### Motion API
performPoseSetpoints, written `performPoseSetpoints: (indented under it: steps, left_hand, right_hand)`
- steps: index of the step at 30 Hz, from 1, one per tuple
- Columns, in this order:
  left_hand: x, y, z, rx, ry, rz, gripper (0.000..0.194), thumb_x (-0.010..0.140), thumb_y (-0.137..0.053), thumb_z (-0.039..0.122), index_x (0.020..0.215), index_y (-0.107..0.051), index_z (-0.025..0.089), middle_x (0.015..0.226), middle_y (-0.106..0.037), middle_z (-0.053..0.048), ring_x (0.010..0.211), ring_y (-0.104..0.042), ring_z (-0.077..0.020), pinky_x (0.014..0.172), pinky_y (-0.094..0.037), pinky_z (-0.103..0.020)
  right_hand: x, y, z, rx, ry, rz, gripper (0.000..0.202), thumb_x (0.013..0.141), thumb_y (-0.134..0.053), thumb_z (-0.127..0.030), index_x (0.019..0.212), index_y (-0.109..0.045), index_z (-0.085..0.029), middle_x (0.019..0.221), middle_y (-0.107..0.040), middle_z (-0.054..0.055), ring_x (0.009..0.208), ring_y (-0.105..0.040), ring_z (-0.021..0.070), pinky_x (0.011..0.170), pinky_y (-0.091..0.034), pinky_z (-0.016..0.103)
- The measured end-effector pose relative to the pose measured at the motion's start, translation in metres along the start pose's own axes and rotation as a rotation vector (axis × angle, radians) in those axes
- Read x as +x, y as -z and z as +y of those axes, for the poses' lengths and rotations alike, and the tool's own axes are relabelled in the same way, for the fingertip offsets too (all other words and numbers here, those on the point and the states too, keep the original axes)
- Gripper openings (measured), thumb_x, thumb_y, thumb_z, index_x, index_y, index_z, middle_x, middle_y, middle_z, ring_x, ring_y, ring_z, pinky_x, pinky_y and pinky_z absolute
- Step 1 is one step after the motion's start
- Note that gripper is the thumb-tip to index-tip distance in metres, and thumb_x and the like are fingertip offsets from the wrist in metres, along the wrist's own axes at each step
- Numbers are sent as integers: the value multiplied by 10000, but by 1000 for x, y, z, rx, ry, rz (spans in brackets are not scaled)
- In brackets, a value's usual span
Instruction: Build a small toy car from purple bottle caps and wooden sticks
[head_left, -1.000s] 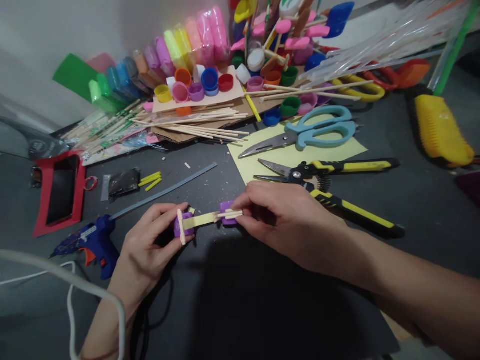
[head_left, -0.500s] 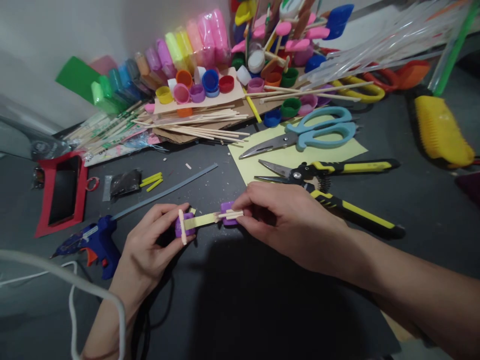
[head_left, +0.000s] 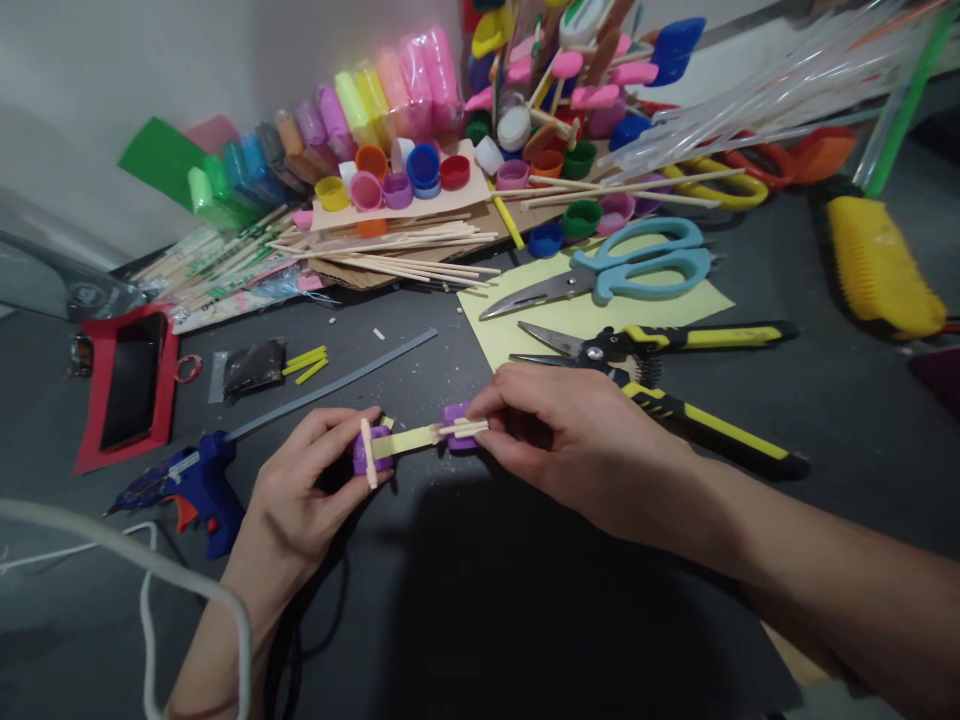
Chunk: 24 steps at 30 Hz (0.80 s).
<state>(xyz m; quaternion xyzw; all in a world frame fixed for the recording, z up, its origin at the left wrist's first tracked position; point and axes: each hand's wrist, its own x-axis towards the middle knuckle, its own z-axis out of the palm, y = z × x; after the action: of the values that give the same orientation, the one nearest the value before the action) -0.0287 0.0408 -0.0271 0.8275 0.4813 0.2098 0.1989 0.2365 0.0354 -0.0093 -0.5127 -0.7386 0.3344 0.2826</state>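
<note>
My left hand pinches a purple block between thumb and fingers. A short wooden stick lies crosswise on that block. From it a pale yellow paper strip runs right to a second purple piece. Two short wooden sticks lie along this second piece, and my right hand is closed at their right ends, its fingertips also against the purple piece. Both hands hold the joined pieces low over the dark table. My right fingers hide part of the second piece.
Pruning shears and blue-handled scissors lie beyond my right hand, partly over yellow paper. A blue glue gun with a grey glue stick lies left. Wooden skewers, coloured caps and clay packs line the back.
Hardly anything differs. The whole view has shifted very slightly; both hands keep the same hold on the purple pieces.
</note>
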Motion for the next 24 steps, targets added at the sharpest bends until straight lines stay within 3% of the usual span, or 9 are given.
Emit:
performPoseSetpoints:
  steps: [10, 24]
  left_hand:
    - [1, -2, -1, 0, -14, 13, 387, 871, -711, 309, 1201, -672, 111, 1093, -667, -80, 974, -653, -175, 839, -488, -251]
    - [0, -2, -1, 18, 23, 8, 389, 862, -710, 357, 1194, -682, 156, 1108, -677, -78, 973, -657, -214, 836, -480, -315]
  right_hand:
    - [1, 0, 2, -11, -8, 12, 89, 861, -638, -150, 846, -683, -225, 739, -653, -54, 633, -538, 96, 591, -360, 215]
    - [2, 2, 2, -16, -2, 7, 70, 868, -641, -162, 856, -686, -214, 724, -638, -49, 621, -529, 98, 585, -363, 223]
